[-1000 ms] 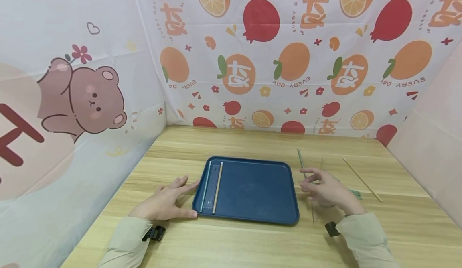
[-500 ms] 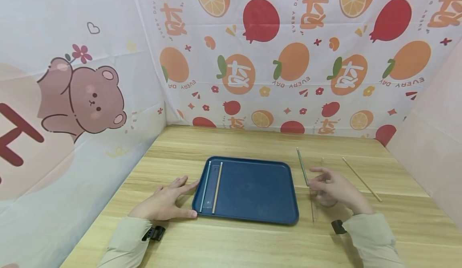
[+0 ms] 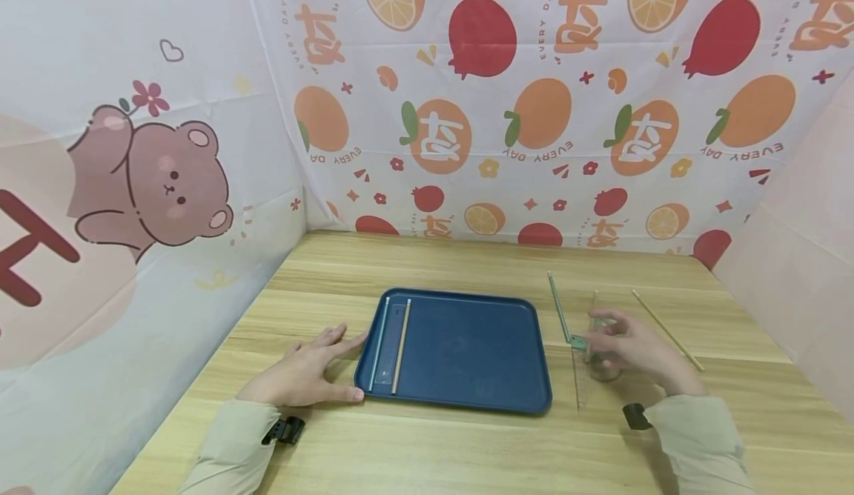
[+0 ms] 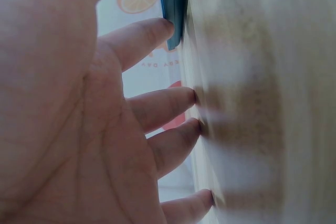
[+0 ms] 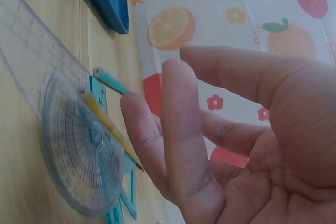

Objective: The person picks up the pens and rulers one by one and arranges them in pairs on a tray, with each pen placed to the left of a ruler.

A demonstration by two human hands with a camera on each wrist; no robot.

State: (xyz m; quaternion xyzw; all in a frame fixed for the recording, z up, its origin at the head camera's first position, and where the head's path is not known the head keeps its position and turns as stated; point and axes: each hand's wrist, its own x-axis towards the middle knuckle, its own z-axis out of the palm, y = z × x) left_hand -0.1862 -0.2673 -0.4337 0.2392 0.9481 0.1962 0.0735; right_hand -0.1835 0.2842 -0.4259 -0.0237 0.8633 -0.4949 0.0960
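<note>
Touching blue tray [image 3: 474, 354]: left hand [image 3: 300, 374], fingers spread
Right hand [image 3: 630, 348]: fingers apart, loosely bent, near protractor [image 5: 79, 166]
Protractor: overlapping yellow pencil [image 5: 111, 127]

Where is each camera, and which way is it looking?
Head: on the person's head, facing forward and down at the blue tray; both sleeves, left grip and right grip show.
Left wrist: on that wrist, looking along the table; the left grip shows.
Right wrist: on that wrist, looking past the right grip at the clear protractor and fruit-print cloth.
Shared: head and right wrist both show tray, protractor and cloth.
</note>
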